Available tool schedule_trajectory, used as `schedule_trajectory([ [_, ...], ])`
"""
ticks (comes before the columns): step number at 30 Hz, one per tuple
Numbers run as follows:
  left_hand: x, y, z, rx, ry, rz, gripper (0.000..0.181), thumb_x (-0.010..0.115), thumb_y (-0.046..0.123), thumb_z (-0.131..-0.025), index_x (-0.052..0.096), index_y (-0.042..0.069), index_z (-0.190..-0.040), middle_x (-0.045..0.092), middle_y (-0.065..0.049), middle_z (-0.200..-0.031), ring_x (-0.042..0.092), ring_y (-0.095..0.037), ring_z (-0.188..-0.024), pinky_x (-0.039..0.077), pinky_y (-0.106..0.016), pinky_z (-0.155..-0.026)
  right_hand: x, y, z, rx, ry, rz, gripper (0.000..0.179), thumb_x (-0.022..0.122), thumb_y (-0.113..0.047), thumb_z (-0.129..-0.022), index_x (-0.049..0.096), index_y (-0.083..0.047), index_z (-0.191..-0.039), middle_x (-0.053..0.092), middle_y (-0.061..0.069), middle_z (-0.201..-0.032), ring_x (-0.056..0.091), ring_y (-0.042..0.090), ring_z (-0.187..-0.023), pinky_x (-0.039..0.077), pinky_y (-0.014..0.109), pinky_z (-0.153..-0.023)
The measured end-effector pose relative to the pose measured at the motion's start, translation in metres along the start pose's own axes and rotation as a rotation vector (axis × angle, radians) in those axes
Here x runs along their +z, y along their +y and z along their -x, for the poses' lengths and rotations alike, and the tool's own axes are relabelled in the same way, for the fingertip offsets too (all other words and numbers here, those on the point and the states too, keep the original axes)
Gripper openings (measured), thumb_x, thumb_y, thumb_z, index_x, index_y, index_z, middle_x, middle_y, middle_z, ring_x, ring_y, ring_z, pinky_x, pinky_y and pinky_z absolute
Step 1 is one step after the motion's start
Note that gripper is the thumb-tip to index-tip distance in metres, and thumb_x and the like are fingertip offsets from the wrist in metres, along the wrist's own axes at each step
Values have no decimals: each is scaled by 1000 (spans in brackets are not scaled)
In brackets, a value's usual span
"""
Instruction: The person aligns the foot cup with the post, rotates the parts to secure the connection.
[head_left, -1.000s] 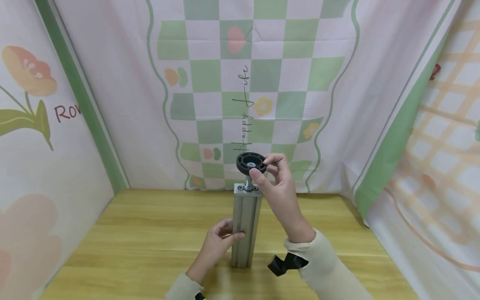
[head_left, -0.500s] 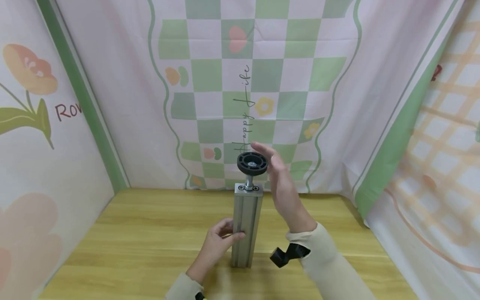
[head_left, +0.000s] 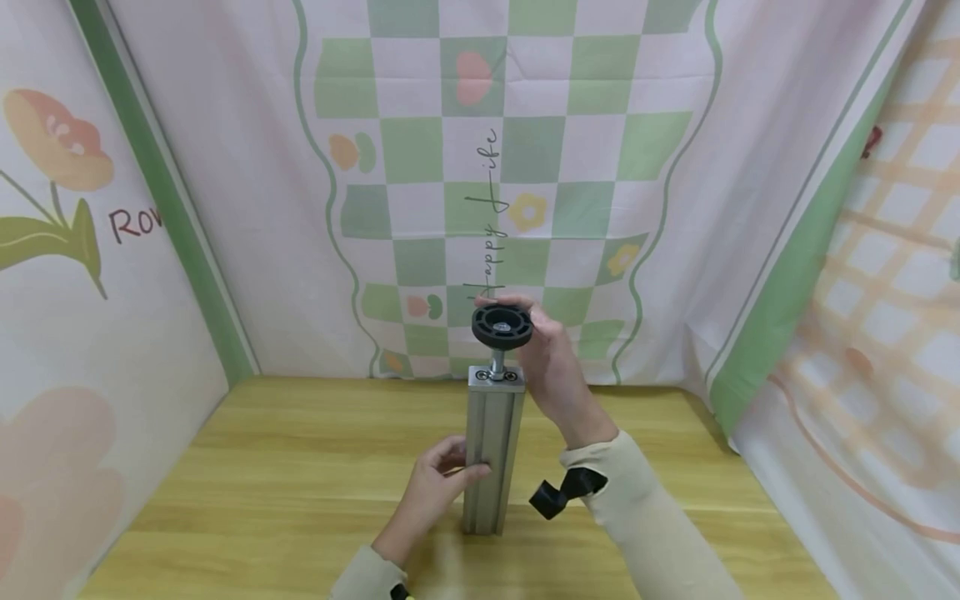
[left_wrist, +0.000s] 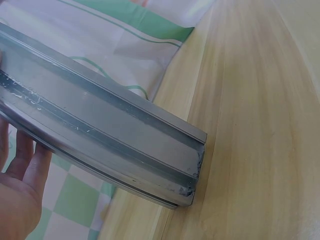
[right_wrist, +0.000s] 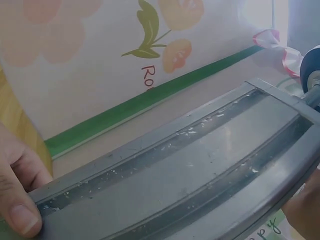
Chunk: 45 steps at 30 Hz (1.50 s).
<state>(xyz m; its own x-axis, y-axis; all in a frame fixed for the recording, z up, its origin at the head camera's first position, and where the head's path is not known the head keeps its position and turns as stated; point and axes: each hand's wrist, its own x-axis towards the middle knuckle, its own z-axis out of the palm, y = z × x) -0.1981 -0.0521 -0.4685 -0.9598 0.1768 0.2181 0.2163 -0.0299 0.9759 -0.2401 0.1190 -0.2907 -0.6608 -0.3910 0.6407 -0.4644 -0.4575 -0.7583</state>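
A grey aluminium extrusion profile (head_left: 491,458) stands upright on the wooden table. From its top plate rises a threaded metal stem (head_left: 497,365) carrying a round black levelling foot (head_left: 502,340). My left hand (head_left: 438,477) holds the profile at mid-height, thumb on the near face and fingers at its left side. In the left wrist view, fingers of the left hand (left_wrist: 25,185) lie along the profile's edge. My right hand (head_left: 557,371) grips the levelling foot's rim from the right, its fingers reaching behind the disc; part of that grip is hidden.
The wooden table (head_left: 300,475) spreads on both sides of the profile. A printed curtain (head_left: 420,150) hangs close behind it. A black wrist mount (head_left: 566,492) sticks out from my right sleeve.
My right hand lets go of the foot's near rim, straightens its fingers beside it, then brings them round the far side. My left hand and the profile stay put.
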Motion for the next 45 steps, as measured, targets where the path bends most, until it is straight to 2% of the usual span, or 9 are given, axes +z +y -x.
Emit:
schedule_trajectory([
  [11,0,-1,0,-3,19,-7,41,83,23,-84,67,7,-118,69,-8,-105,65,-24,-103,55,-30,-92,4,2,2,11,56,-27,33,35,-38,-104,61,-27,-122,62,2,-132,41,29,-137,12,61,-114],
  [19,1,0,0,4,11,-8,42,83,24,-84,67,7,-119,69,-8,-105,65,-25,-103,55,-31,-92,5,3,9,-31,136,-10,25,44,-35,-100,54,-24,-120,61,3,-129,53,24,-122,27,46,-110],
  [27,1,-1,0,11,6,7,42,82,21,-84,67,6,-120,69,-9,-106,65,-25,-103,55,-30,-91,13,3,17,-123,254,124,19,49,-22,-96,49,-19,-115,57,4,-117,52,22,-115,36,34,-107],
  [32,1,1,1,5,4,12,42,82,22,-85,67,7,-121,69,-8,-107,65,-25,-104,54,-29,-92,21,0,22,-128,300,158,18,56,-18,-96,46,-19,-111,50,9,-127,55,22,-111,50,26,-88],
  [36,0,2,1,1,1,17,42,82,22,-85,67,8,-121,69,-8,-107,65,-25,-105,54,-29,-92,28,-3,25,-151,335,215,19,61,-12,-98,45,-18,-108,43,9,-129,52,26,-110,51,22,-79],
  [41,0,1,1,0,-7,19,41,82,22,-85,67,9,-121,69,-8,-108,65,-26,-106,54,-30,-92,33,-3,26,-189,359,250,23,67,-10,-96,47,-17,-106,39,9,-129,48,32,-114,52,25,-84],
  [45,0,1,1,3,-8,18,41,82,22,-85,67,9,-121,70,-8,-108,65,-26,-106,54,-31,-93,30,-1,28,-218,321,231,35,73,-26,-94,49,-18,-117,32,10,-146,46,33,-121,49,29,-93],
])
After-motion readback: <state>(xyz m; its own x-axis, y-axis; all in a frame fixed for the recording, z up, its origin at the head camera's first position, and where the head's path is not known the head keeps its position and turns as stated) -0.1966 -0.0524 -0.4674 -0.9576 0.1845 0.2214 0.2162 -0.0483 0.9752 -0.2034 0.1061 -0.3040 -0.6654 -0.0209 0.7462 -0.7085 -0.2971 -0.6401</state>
